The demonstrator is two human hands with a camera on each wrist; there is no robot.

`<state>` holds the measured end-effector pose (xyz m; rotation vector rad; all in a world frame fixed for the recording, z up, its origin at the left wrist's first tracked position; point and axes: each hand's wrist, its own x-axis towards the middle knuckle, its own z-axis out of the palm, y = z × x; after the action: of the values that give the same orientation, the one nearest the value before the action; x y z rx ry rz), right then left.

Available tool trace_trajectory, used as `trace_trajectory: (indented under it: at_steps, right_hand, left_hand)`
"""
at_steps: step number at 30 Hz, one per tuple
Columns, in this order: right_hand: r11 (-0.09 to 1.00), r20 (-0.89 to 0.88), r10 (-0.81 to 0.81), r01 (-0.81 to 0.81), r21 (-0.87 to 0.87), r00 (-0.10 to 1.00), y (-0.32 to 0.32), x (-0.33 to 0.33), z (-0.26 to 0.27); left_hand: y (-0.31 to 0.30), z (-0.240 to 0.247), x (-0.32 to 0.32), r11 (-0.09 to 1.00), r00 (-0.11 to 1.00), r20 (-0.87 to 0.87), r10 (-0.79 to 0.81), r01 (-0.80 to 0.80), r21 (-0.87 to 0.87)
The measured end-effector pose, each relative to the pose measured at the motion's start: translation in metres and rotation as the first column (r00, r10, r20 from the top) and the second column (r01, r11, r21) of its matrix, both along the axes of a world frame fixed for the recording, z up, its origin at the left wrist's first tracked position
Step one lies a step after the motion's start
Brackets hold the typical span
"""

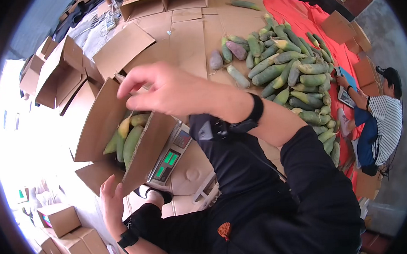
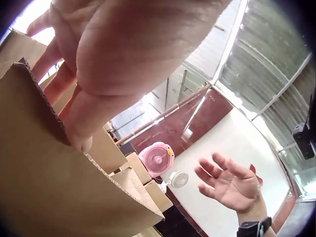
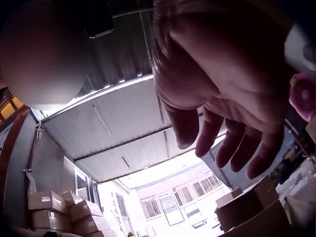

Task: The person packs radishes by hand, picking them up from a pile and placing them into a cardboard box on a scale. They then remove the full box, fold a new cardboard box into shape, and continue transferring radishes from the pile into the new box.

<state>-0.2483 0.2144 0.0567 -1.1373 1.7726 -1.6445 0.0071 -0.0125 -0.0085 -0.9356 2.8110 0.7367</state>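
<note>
An open cardboard box (image 1: 150, 146) holds several green, partly yellow gourd-like vegetables (image 1: 131, 144) and rests on a digital scale (image 1: 169, 157) with lit green digits. Over its upper end hovers my right hand (image 1: 169, 89), fingers loosely bent. The right wrist view shows that hand (image 3: 222, 74) empty, its fingers apart. My left hand (image 1: 112, 207) is at the box's lower end beside a flap (image 1: 98, 175). In the left wrist view the left hand's thumb (image 2: 81, 133) lies at the cardboard edge (image 2: 98, 170), and the flap partly hides the fingers.
A large pile of vegetables (image 1: 297, 71) lies on cardboard and red sheeting (image 1: 315, 17). At the right a person in a striped shirt (image 1: 387, 117) sits near another scale (image 1: 346, 96). Empty open boxes (image 1: 60, 72) stand at upper left, more boxes (image 1: 83, 246) at lower left.
</note>
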Motion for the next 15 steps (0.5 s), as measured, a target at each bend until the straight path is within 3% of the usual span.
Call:
trace_trajectory:
  at_steps: [1,4,7,9,13,14,15]
  right_hand:
    - [0.998,0.101,-0.042,0.046,-0.039,0.994,0.015,-0.008,-0.001]
    - [0.964,0.111,-0.26,0.265,-0.033,0.959,0.063,-0.035,-0.025]
    - [0.871,0.122,-0.485,0.465,0.161,0.866,0.119,-0.059,-0.074]
    - [0.794,0.113,-0.594,0.557,0.243,0.797,0.161,-0.079,-0.137]
    - [0.454,0.04,-0.856,0.711,0.537,0.516,0.255,-0.095,-0.235]
    - [0.319,-0.099,-0.894,0.778,0.542,0.436,0.281,-0.097,-0.264]
    - [0.18,-0.237,-0.908,0.832,0.525,0.346,0.305,-0.099,-0.282]
  left_hand:
    - [0.001,0.001,-0.002,1.0,1.0,0.012,0.018,-0.018,-0.001]
    - [0.003,0.002,-0.005,0.999,0.999,0.012,0.051,-0.051,0.018]
    - [0.002,0.0,-0.006,0.998,0.997,0.047,0.062,-0.063,0.001]
    - [-0.003,-0.004,-0.004,0.997,0.997,0.038,0.074,-0.075,0.028]
    - [-0.007,-0.008,0.0,0.982,0.988,0.03,0.154,-0.156,0.103]
    - [-0.009,-0.009,0.001,0.983,0.988,0.036,0.153,-0.155,0.1]
    - [-0.012,-0.011,0.002,0.956,0.976,-0.01,0.217,-0.211,0.204]
